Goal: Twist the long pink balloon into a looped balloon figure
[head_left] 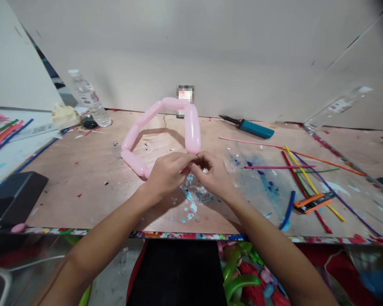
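A pink modelling balloon [192, 127], twisted into several sausage-like segments, forms a loop above the middle of the table. Both of its ends run down to my hands. My left hand [170, 170] is closed on the balloon, its fingers pinching near the lower end of the thick right-hand segment. Close against it, my right hand [212, 172] has its thumb and forefinger pinched together at the same spot. The fingertips hide the exact piece of balloon between them.
Uninflated balloons [311, 178], an orange cutter [314, 203] and a teal hand pump [255, 128] lie to the right. A water bottle [91, 100] stands back left, beside a crumpled yellowish lump [65, 116]. A dark box [19, 197] sits at the left front edge.
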{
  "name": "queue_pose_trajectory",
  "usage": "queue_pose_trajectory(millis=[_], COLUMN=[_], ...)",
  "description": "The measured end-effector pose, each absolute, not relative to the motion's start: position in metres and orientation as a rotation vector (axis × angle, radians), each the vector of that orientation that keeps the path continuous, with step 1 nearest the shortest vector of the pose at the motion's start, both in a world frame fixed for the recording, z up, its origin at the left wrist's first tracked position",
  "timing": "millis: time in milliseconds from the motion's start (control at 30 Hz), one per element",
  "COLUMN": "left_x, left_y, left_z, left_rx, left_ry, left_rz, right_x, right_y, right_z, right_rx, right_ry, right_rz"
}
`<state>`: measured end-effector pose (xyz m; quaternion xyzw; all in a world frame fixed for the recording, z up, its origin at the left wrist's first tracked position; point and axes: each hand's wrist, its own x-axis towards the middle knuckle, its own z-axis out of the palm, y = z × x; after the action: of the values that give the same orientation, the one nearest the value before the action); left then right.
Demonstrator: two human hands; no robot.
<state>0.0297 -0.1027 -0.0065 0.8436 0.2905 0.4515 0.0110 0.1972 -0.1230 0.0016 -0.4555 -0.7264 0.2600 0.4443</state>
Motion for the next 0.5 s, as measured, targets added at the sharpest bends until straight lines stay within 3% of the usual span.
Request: queue_pose_trajectory(millis=[200,333,500], left_x=[0.028,0.017,0.014], left_y=[-0.099,-0.094,-0.093], left_z=[-0.006,0.000,-0.002], left_rx=[2.685,2.664,2.580], left_ry=[0.957,1.184,1.271], left_rz=[1.329,1.052,0.651], right_x=[0.204,0.211,0.222], right_y=[-0.117,-0.112,-0.101], right_z=[0.001,-0.003,-0.015], right_rx=[-1.075,-1.149,-1.209], right_ry=[-1.843,-1.921,-2.091], right_rz=[0.659,0.654,0.990])
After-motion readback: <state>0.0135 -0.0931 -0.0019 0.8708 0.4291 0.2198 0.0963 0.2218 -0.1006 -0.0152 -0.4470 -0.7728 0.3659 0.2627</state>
